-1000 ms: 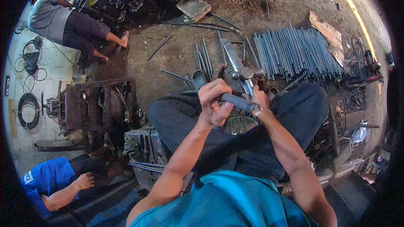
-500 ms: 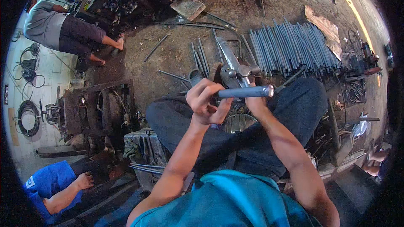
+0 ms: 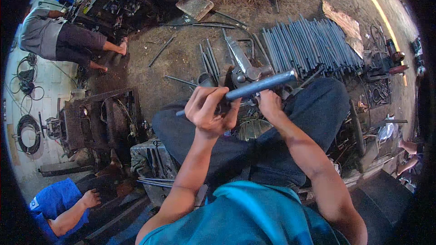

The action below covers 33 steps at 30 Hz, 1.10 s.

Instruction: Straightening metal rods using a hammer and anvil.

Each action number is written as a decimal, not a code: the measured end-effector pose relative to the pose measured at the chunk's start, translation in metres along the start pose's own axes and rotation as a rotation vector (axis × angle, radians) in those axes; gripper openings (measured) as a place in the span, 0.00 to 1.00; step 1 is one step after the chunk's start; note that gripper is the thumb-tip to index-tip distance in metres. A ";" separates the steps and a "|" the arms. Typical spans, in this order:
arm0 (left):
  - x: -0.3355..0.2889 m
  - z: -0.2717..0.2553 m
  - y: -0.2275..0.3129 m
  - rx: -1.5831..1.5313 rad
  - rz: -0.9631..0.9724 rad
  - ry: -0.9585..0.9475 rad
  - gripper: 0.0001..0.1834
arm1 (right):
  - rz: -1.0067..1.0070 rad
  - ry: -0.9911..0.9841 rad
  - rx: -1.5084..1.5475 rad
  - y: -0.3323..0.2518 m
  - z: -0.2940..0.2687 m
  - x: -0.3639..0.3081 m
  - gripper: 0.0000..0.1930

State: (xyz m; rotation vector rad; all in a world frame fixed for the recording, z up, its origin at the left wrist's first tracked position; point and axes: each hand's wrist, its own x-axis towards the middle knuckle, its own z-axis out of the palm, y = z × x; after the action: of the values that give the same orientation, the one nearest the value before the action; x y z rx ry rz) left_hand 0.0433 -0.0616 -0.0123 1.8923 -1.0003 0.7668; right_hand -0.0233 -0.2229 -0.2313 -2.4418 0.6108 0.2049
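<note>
My left hand [image 3: 208, 114] is closed around a grey metal rod [image 3: 263, 85], held tilted up to the right. One end of the rod sticks out past the thumb and a short length shows left of the hand. My right hand [image 3: 269, 103] is closed below the rod, on what looks like the handle of a hammer; the rod hides part of it. The hammer's steel head [image 3: 256, 73] shows just beyond the rod. A long bright metal bar [image 3: 237, 53] reaches away behind the head, beside a short pipe-like cylinder [image 3: 206, 80].
Many grey rods [image 3: 311, 45] lie side by side at the far right, with a torn brown board [image 3: 343, 20] by them. A rusty metal frame [image 3: 102, 113] stands left. A co-worker [image 3: 59, 38] bends at the far left; another person's blue sleeve [image 3: 56, 202] is near left.
The rod has swung so its right end points higher and farther away, and its left end now shows past my left hand. The whole view has shifted slightly.
</note>
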 end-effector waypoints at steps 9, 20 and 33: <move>0.012 -0.013 0.025 0.015 -0.301 -0.091 0.12 | -0.001 0.006 -0.024 -0.010 -0.015 -0.007 0.11; 0.009 -0.023 0.038 -0.614 -0.905 -0.340 0.17 | -0.052 0.060 -0.037 -0.009 -0.015 -0.008 0.15; 0.003 -0.025 0.030 -1.198 -1.213 -0.385 0.32 | -0.028 0.027 -0.021 -0.008 -0.017 -0.006 0.17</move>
State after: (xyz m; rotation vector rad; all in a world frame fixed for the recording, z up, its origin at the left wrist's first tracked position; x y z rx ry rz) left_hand 0.0161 -0.0502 0.0133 1.1484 -0.1878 -0.7931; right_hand -0.0250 -0.2249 -0.2112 -2.4752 0.5889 0.1685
